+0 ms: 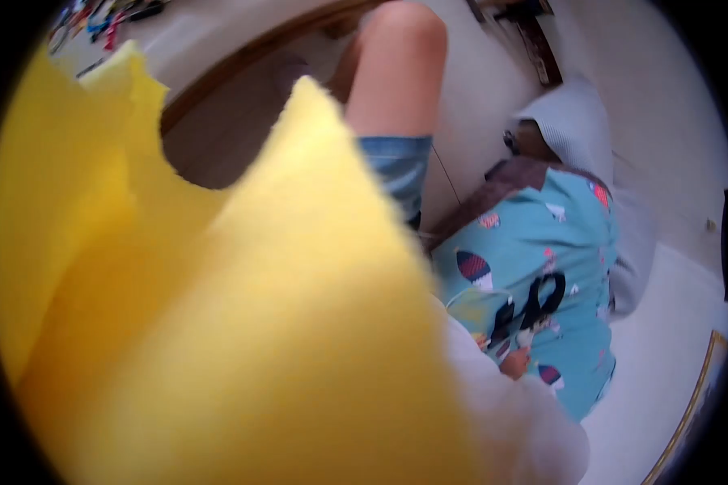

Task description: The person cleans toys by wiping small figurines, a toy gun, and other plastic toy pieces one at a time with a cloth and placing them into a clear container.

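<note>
Before you, the yellow sheet [283, 323] partly covers the bare leg [400, 81], its curved edge [192, 199] seemingly already cut, anything left unclear, and neither hand shows, so you cannot tell their openness or hold.

I wear the one camera on my head, facing forward and down, through a wide lens that leaves the view curved and dark at its corners. A yellow sheet [283, 347] is so near the lens that it blurs, covering the left and lower middle. Beyond its edge the view reaches a bare knee [404, 36] and teal patterned cloth [526, 242].
</note>
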The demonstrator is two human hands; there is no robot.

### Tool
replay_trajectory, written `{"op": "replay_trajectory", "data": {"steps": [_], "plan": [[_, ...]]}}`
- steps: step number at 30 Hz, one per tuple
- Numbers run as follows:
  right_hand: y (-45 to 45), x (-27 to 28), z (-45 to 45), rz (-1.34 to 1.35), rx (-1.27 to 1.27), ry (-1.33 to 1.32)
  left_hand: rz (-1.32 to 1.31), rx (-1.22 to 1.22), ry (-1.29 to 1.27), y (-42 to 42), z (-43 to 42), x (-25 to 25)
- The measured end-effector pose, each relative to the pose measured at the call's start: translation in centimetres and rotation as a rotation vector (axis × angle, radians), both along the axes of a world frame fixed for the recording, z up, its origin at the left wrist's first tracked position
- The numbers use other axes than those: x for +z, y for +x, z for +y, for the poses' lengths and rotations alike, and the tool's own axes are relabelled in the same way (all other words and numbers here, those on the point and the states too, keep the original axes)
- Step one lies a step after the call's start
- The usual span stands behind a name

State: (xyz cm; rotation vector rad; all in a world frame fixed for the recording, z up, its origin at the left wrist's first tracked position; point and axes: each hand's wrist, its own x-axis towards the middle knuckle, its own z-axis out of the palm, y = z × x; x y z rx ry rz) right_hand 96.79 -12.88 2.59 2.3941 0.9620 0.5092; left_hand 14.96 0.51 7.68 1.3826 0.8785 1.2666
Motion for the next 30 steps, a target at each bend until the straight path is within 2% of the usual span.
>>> {"op": "replay_trajectory", "data": {"steps": [2,5,7,8,10,11,12,13,14,15,16,18,21,22,25,28,30], "plan": [[-5.6,1.0,1.4,0.026,-0.102,0.182,-0.015,-0.068,-0.027,0.7,1.1,-0.3],[-1.2,0.2,0.9,0.148,-0.092,0.141,-0.055,-0.182,-0.075,2.2,2.7,-0.9],[-10.1,1.1,3.4,-0.069,0.062,0.281,-0.072,-0.268,-0.106,3.1,4.4,-1.1],[-6.4,-0.1,2.4,0.079,0.176,0.318,-0.081,-0.303,-0.107,4.0,5.3,-1.5],[-3.9,-1.2,1.9,0.17,0.357,0.291,-0.098,-0.336,-0.113,5.0,6.7,-1.9],[-5.6,-1.0,2.0,0.123,0.412,0.243,-0.097,-0.339,-0.112,5.3,7.2,-2.0],[-5.6,-1.8,1.6,0.164,0.625,0.262,-0.094,-0.328,-0.114,5.0,7.8,-2.2],[-10.1,-1.0,3.1,0.461,0.469,0.513,-0.088,-0.311,-0.12,4.2,8.1,-2.6],[-9.1,-1.3,2.5,-0.009,0.835,0.075,-0.077,-0.28,-0.107,3.9,8.2,-2.8],[-8.6,-2.3,2.2,0.267,0.633,0.309,-0.077,-0.261,-0.118,3.3,8.1,-3.1],[-12.5,0.0,3.2,0.32,0.577,0.253,-0.081,-0.241,-0.127,2.8,7.8,-3.1],[-10.2,-0.8,0.9,0.395,0.45,0.271,-0.088,-0.209,-0.138,2.3,7.2,-3.5],[-10.5,0.3,0.2,0.111,-0.099,0.073,-0.098,-0.189,-0.16,1.7,6.6,-3.7],[-9.4,-0.5,-0.4,0.119,-0.084,0.287,-0.096,-0.185,-0.163,1.6,6.5,-3.7],[-11.1,0.3,0.1,0.126,0.033,0.231,-0.093,-0.177,-0.173,1.6,6.2,-3.6],[-3.3,-3.2,-1.9,0.519,0.353,0.441,-0.089,-0.173,-0.177,1.7,5.9,-3.5],[-4.4,-2.9,-1.3,0.37,0.346,0.226,-0.086,-0.166,-0.178,1.9,5.6,-3.3]]}}
